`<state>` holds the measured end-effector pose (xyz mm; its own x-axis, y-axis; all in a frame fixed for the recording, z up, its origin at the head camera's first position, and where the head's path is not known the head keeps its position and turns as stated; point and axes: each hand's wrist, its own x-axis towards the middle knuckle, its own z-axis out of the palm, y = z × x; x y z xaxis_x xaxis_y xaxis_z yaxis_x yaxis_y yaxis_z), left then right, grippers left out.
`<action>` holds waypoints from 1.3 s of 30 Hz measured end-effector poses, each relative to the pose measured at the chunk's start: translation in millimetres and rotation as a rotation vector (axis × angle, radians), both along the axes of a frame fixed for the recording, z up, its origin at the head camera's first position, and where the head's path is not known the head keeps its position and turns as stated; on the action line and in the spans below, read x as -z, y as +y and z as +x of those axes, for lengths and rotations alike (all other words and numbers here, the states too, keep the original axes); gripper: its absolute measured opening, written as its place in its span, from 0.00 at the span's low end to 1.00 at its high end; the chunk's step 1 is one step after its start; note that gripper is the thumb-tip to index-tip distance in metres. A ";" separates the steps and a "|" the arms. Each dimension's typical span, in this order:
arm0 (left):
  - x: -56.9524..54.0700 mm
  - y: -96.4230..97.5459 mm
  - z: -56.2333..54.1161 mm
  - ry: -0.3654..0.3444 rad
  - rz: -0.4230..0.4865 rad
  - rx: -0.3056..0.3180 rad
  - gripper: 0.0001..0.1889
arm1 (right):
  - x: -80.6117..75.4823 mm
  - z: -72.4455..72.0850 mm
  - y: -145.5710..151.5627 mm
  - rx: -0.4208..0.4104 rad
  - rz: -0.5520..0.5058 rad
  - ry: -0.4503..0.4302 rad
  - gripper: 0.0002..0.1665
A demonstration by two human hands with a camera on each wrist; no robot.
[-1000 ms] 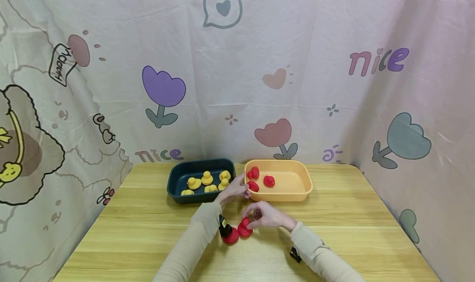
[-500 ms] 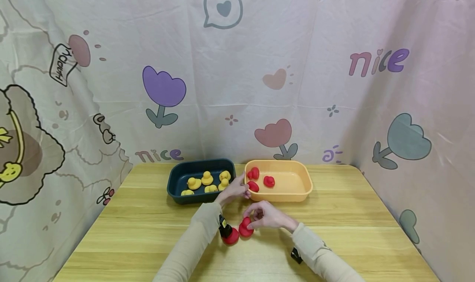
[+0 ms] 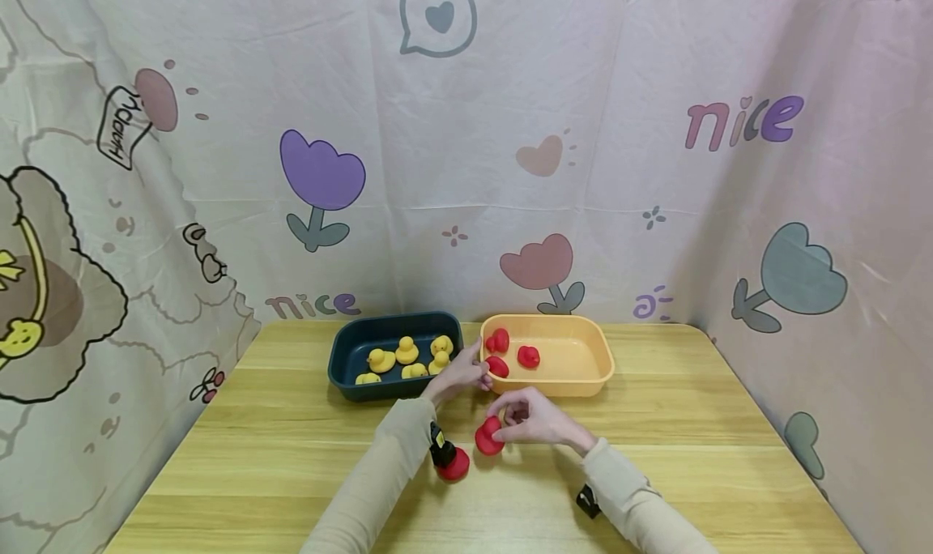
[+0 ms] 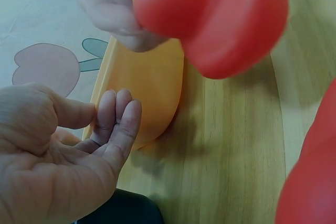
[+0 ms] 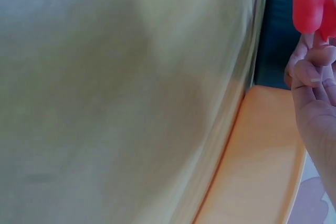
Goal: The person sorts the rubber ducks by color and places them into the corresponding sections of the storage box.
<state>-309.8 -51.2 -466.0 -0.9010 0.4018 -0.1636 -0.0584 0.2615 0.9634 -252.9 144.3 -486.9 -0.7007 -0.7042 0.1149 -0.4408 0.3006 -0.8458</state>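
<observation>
My left hand (image 3: 461, 372) is at the left end of the orange tray (image 3: 576, 386), its fingers loosely bent by the rim; in the left wrist view its palm (image 4: 58, 177) shows nothing held. My right hand (image 3: 535, 420) pinches a red rubber duck (image 3: 487, 439) between thumb and fingers, just in front of the tray. That duck (image 4: 231, 30) looms large and blurred in the left wrist view. A second red duck (image 3: 455, 465) sits on the table beside the left wrist's black camera (image 3: 441, 450), which partly covers it.
Left of the orange tray stands a dark blue tray (image 3: 342, 382) with several yellow ducks (image 3: 406, 350). The orange tray holds three red ducks (image 3: 529, 356) toward its left side. A printed curtain (image 3: 452, 173) hangs behind the wooden table (image 3: 656, 424).
My right hand has moved a little right and toward the trays with the red duck, away from the duck by the left wrist. The left hand has stayed put.
</observation>
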 end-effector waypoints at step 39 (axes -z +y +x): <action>-1.5 -1.9 2.0 -0.016 0.002 0.014 0.37 | -40.5 -33.4 44.5 0.387 -0.143 0.110 0.15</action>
<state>-307.7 -53.1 -464.5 -0.8925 0.4147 -0.1770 -0.0699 0.2606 0.9629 -286.2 188.8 -446.4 -0.8885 -0.3628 0.2810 -0.4081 0.3448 -0.8453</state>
